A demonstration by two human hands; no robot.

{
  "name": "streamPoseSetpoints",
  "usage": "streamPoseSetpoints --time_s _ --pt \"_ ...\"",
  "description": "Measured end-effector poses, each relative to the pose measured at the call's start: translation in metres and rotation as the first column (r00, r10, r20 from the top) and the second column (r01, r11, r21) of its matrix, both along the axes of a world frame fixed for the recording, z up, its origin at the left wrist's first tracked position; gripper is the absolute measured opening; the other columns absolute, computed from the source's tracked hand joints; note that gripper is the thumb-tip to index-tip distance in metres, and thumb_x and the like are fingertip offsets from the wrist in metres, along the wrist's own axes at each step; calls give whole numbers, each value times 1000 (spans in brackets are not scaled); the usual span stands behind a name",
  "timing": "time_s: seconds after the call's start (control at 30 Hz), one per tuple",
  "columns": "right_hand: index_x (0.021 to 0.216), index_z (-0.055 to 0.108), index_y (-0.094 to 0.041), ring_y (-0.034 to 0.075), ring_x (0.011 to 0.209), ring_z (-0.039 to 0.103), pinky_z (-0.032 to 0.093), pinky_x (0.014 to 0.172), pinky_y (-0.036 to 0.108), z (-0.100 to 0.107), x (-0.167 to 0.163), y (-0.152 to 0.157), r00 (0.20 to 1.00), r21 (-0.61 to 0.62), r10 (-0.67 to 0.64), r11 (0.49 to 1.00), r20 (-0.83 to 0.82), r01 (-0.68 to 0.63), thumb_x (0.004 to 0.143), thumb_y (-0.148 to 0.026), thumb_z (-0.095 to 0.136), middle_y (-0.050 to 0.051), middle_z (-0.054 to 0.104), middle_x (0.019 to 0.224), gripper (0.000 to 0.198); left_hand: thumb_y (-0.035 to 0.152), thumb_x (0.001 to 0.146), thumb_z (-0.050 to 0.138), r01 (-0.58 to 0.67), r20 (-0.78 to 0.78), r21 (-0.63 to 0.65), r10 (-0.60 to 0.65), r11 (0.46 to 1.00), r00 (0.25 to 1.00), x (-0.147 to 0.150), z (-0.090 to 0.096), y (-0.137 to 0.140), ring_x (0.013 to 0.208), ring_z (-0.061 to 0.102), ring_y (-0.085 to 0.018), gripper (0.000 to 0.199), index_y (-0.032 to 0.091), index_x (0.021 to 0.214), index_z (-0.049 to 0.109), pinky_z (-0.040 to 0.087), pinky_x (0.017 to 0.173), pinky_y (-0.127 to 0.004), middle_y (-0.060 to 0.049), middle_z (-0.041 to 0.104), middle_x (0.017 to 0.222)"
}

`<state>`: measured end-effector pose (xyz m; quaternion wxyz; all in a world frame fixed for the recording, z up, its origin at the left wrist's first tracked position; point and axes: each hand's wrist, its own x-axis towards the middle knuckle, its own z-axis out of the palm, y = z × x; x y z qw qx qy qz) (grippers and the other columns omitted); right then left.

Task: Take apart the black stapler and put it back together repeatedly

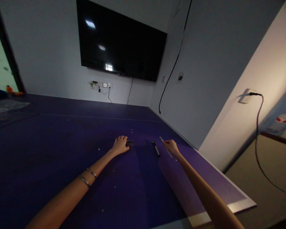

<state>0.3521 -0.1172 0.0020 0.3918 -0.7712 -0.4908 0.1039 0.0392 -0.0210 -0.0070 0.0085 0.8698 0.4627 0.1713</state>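
Observation:
My left hand (120, 145) rests on the purple tabletop (131, 178). Its thumb and forefinger grip the left end of a small dark rectangular piece (130, 143) with some lighter detail, too small to make out further. In my right hand (171, 147) is a thin, light-coloured strip (168, 153), pinched between closed fingers and slanting, with its far end pointing up and left. Between the two hands lies a razor (156, 149) with a dark head and a grey-and-black handle, touched by neither hand.
Small white flecks dot the tabletop. A crumpled clear plastic bag (7, 106) lies at the far left, near an orange object (13, 91). A television (121, 41) hangs on the wall behind. At right, a cable (257, 140) hangs from a socket (246, 96) beyond the table edge.

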Motion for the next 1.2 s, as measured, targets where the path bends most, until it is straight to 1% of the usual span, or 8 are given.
streamPoseSetpoints --time_s 0.17,0.33,0.7,0.87,0.93,1.0,1.1,1.2 --pt "66 71 -11 22 68 62 35 51 21 -14 5 4 989 -55 -33 998 145 42 69 -22 56 6 65 59 19 33 70 55 81 77 -91 -74 993 994 -3 -16 18 111 48 -25 51 16 117 46 36 92 -34 -12 53 119" --pt "65 71 -12 22 68 63 36 51 20 -20 -7 12 974 -103 -29 993 225 54 70 -23 56 9 67 62 19 31 73 54 128 128 -119 -113 985 985 1 -20 25 111 50 -22 52 14 120 44 37 93 -31 -12 53 121" --pt "77 72 -12 25 73 65 39 57 24 -21 -18 12 939 -188 -23 978 343 92 73 -25 55 17 69 78 21 24 74 54 153 188 -141 -125 978 974 3 -18 26 105 55 -21 41 17 114 48 39 90 -31 -8 59 114" --pt "85 71 -15 25 81 64 41 64 25 -7 -23 9 934 -149 -10 986 356 67 79 -32 49 15 68 86 29 23 71 58 198 294 -104 -160 975 942 2 -15 22 99 57 -19 40 17 109 48 41 87 -29 -6 60 108" --pt "88 71 -18 22 85 62 41 70 24 3 -29 11 937 -121 61 992 343 -20 76 -32 54 11 68 90 25 24 70 59 232 340 -98 -187 968 922 4 -11 15 98 57 -18 41 18 109 48 41 87 -29 -5 60 107" --pt "93 70 -22 21 91 60 41 78 24 12 -37 14 921 -88 243 970 304 -227 68 -31 65 7 67 95 27 23 69 60 282 363 -82 -235 956 901 8 -4 5 98 56 -18 42 19 109 48 41 88 -30 -5 60 108" --pt "105 65 -21 24 104 53 37 91 31 24 -54 17 800 -81 530 844 281 -530 53 -34 76 7 61 109 54 23 68 62 359 366 -22 -327 933 871 17 6 -14 101 54 -19 42 19 108 49 39 90 -31 -5 59 110" --pt "113 60 -21 25 111 48 34 95 35 32 -73 14 676 -181 657 748 333 -639 51 -38 77 8 56 116 67 23 67 64 409 371 -9 -377 912 849 26 13 -31 102 54 -22 42 18 106 50 39 90 -34 -7 59 108"
